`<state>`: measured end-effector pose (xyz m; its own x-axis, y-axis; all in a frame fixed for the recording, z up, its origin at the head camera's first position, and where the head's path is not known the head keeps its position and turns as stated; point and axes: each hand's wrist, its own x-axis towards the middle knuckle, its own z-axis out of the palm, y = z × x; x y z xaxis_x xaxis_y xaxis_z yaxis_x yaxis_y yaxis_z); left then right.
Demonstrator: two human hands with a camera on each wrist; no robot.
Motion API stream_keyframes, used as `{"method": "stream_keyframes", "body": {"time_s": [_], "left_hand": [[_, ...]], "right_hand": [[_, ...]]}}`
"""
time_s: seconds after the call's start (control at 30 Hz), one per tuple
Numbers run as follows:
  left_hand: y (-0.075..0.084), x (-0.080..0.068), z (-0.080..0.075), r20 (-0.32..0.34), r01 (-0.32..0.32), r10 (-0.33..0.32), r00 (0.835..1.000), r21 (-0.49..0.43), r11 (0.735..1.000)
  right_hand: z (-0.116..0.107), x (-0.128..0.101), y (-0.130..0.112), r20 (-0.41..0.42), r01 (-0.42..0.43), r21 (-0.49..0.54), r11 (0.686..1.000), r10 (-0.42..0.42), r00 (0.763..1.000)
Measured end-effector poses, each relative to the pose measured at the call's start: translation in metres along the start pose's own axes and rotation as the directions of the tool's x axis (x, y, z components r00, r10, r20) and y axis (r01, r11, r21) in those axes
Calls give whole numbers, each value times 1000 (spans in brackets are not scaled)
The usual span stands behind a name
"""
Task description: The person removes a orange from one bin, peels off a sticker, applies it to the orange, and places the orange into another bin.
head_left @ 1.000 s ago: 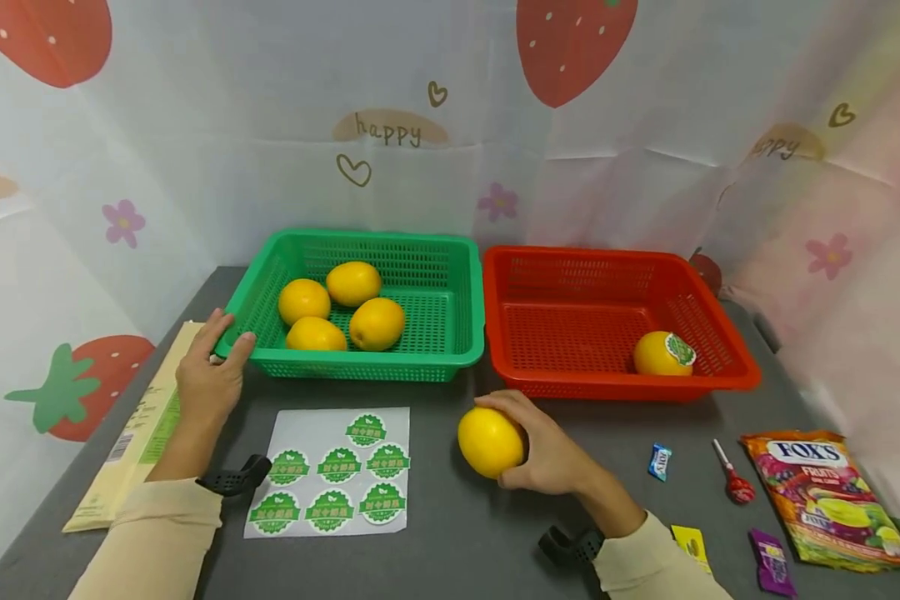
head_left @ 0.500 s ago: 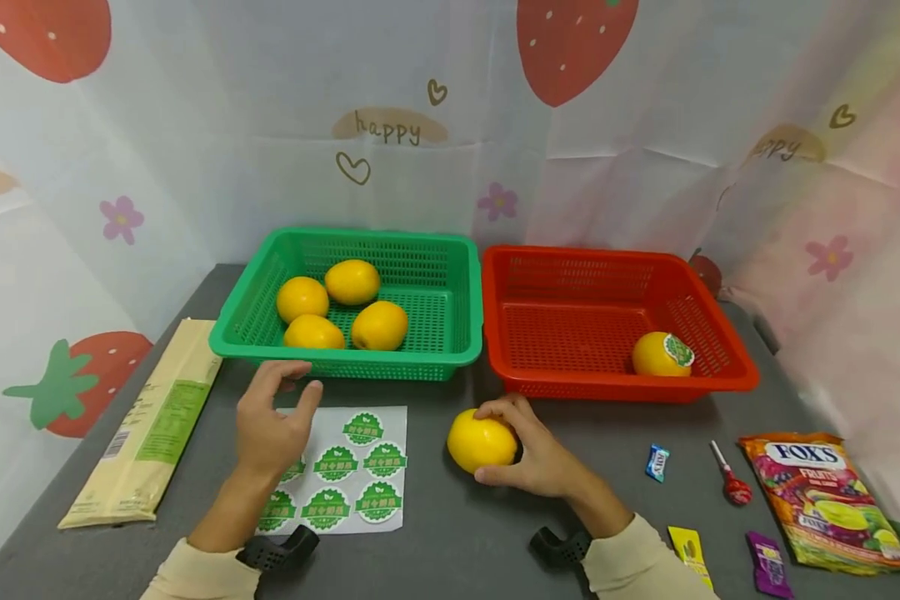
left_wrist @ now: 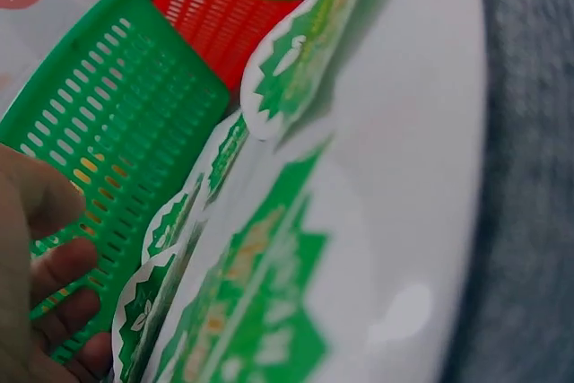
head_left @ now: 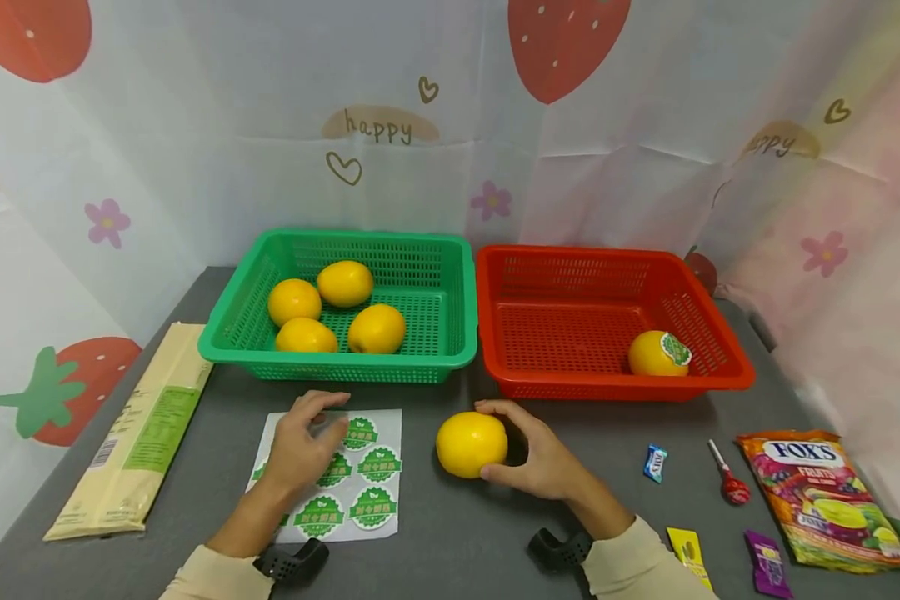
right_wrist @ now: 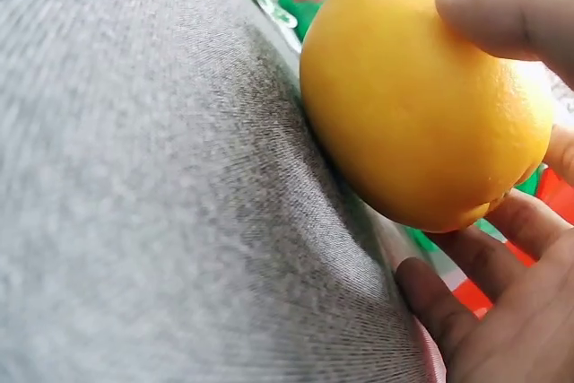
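1. Left hand (head_left: pixel 300 450) is now hovering over the sticker sheet (head_left: pixel 352 486), lower left of centre, having left the rim of the green basket (head_left: pixel 412 362); its fingers are bending loosely, holding nothing.
2. Right hand (head_left: pixel 536 462) is gripping the orange (head_left: pixel 472 445), just below centre, between thumb and fingers.
3. Likely firm, smooth and weighty, it is probably wanting a broad hold around its middle.
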<state>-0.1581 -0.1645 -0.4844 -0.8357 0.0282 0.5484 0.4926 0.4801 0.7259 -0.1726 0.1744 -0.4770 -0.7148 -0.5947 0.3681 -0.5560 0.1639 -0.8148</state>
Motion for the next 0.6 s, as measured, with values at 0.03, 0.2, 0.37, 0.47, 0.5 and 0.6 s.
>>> {"method": "stream_keyframes", "body": {"time_s": [0.03,0.2,0.37,0.47,0.5,0.6], "left_hand": [[-2,-1,0,7,8,-9,1000,13,1000],[-4,-5,0,59,47,-54,997,118,992],[-2,-2,2,159,78,-121,980,253,964],[-2,-1,4,169,76,-125,978,271,960],[-2,-1,5,160,73,-118,980,265,961],[-5,-1,5,125,80,-112,986,236,969]], "right_hand": [[0,0,0,3,-3,-4,1000,3,1000],[2,-1,-2,22,-9,-30,1000,10,1000],[0,1,-3,16,-11,-21,1000,11,1000],[-1,1,-2,20,-15,-30,999,15,1000],[-1,1,-2,21,-18,-31,999,19,1000],[-1,0,-1,22,-19,-33,999,19,1000]]}}
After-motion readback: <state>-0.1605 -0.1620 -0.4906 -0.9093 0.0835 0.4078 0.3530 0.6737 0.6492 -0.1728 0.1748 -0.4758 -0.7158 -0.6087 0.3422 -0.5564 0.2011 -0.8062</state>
